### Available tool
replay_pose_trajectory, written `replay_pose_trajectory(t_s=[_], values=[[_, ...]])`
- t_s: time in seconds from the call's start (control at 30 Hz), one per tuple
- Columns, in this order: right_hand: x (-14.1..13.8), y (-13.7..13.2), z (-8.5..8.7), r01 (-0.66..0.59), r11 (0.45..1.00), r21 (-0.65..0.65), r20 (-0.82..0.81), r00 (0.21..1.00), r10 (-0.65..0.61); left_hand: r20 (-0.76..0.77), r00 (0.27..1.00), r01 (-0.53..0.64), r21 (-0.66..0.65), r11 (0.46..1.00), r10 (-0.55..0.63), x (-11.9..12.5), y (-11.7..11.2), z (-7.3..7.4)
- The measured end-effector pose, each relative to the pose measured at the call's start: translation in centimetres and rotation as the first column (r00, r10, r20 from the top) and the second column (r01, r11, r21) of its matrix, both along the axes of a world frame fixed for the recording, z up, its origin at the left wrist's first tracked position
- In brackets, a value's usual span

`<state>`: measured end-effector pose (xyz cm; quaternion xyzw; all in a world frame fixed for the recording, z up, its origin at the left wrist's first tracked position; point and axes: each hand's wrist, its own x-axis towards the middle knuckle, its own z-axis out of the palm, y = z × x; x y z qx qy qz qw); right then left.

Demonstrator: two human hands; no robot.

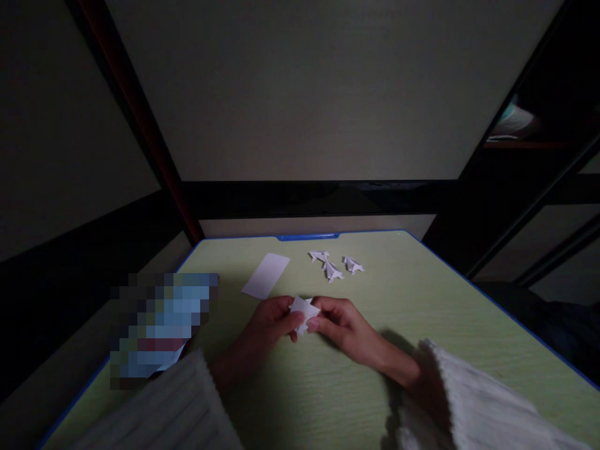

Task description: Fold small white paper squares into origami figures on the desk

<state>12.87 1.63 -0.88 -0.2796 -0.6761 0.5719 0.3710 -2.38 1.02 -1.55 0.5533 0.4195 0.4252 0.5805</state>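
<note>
A small folded piece of white paper [304, 310] is held between both hands above the near middle of the table. My left hand [272, 319] pinches its left side, thumb lying across the front. On the right edge, the thumb and fingertips of my right hand [344, 322] close on the same paper. Just beyond the hands lie three small folded paper figures: one at the back [319, 255], one touching or close to it in front [333, 270], and one apart to the right [353, 264]. A flat white sheet [266, 275] rests to their left.
The pale green table [422, 306] has a blue rim and a blue handle-like strip [308, 237] at its far edge. A pixelated object [164, 331] lies at the left edge. Behind stands a large panel [319, 94]; a dark shelf [525, 145] is at the right.
</note>
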Motion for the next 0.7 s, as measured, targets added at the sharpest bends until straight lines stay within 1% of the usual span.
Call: replay_pose_trajectory(t_s=[0.03,0.1,0.27,0.37,0.47,0.57,0.63,0.7], values=[[-0.1,-0.1,0.2,-0.023,1.0,-0.02,-0.028,0.999,0.023,0.021,1.0,0.014,-0.019,1.0,-0.013,0.1,-0.1,0.0],[-0.1,-0.1,0.4,-0.017,0.998,-0.052,-0.058,0.998,0.014,0.046,0.999,0.022,-0.046,0.999,-0.02,0.1,-0.1,0.0],[-0.1,0.6,-0.4,0.152,0.983,-0.099,-0.056,0.986,-0.158,0.056,0.997,-0.052,-0.024,0.998,0.053,0.1,0.2,0.0],[-0.1,1.0,-0.8,0.196,0.973,-0.12,-0.054,0.978,-0.204,0.008,0.998,-0.069,-0.014,0.997,0.069,0.2,0.3,0.1],[-0.1,1.0,-0.8,0.236,0.957,-0.169,-0.056,0.967,-0.249,-0.05,0.994,-0.095,-0.009,0.995,0.094,0.2,0.2,0.1],[-0.2,0.8,-0.5,0.234,0.954,-0.186,-0.135,0.956,-0.26,-0.094,0.994,-0.049,-0.002,0.999,0.048,0.1,0.1,-0.1],[-0.3,0.7,-0.6,0.189,0.963,-0.194,-0.176,0.959,-0.223,-0.124,0.992,-0.012,0.0,1.0,0.011,0.1,0.0,-0.2],[-0.4,0.7,-0.8,0.158,0.963,-0.218,-0.165,0.967,-0.196,-0.15,0.989,-0.006,0.009,1.0,0.007,0.2,0.0,-0.3]])
